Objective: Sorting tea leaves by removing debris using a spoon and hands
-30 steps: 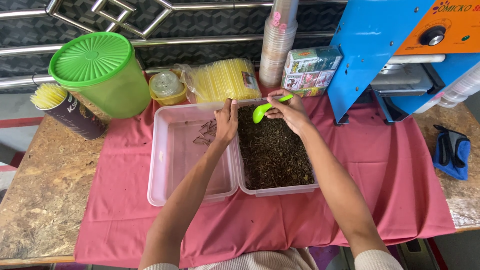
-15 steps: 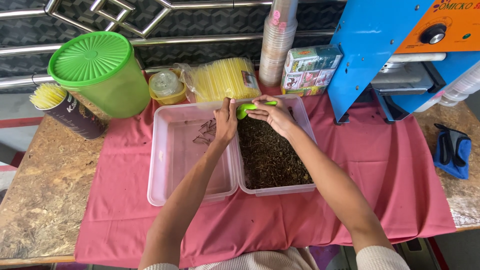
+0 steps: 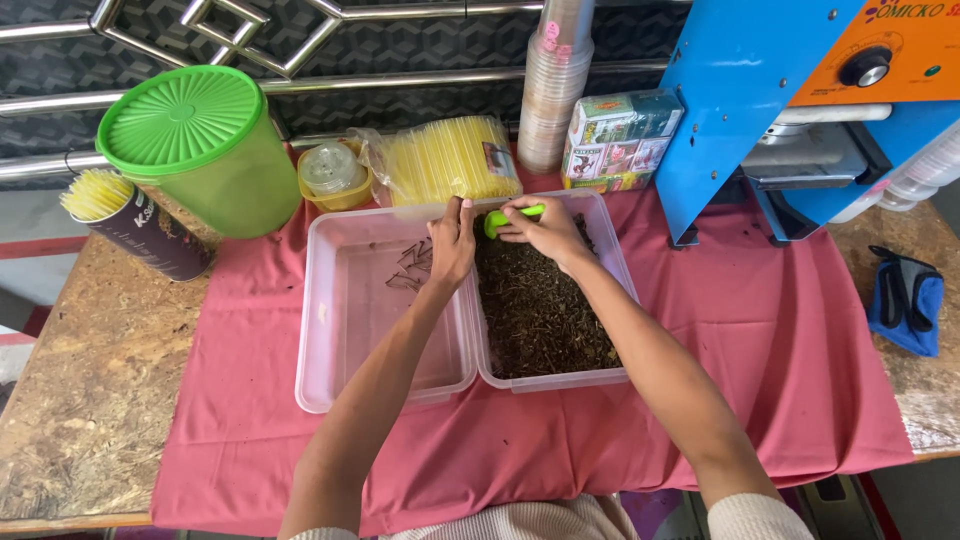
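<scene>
We found the right hand (image 3: 545, 228) with its grip clenched around a small green scoop (image 3: 503, 217), held at the far edge of the clear plastic tray (image 3: 612, 290) filled with dark dried leaves (image 3: 535, 310). The scoop's rounded end pointed toward the left hand (image 3: 452, 243), and the two hands were just beside each other. The left hand rested on the shared rims where this tray met a second clear tray (image 3: 330, 330); its fingers were curled over the rim, but we could not tell whether the grip closed on anything. The second tray lay touching the first on its left and held only a few dark scraps near its far end.

Both trays sat on a red cloth (image 3: 780, 380) spread over the speckled tabletop (image 3: 90, 400). Beyond the trays we noted a bag of yellow straws (image 3: 450, 160), a small yellow lidded container (image 3: 333, 175), a large green lidded tub (image 3: 205, 150), a stack of clear cups (image 3: 553, 85) and a printed carton (image 3: 620, 140). A dark cup holding yellow straws (image 3: 140, 225) stood at far left. A blue machine (image 3: 760, 100) stood at right, with a blue cloth (image 3: 908, 300) near it.
</scene>
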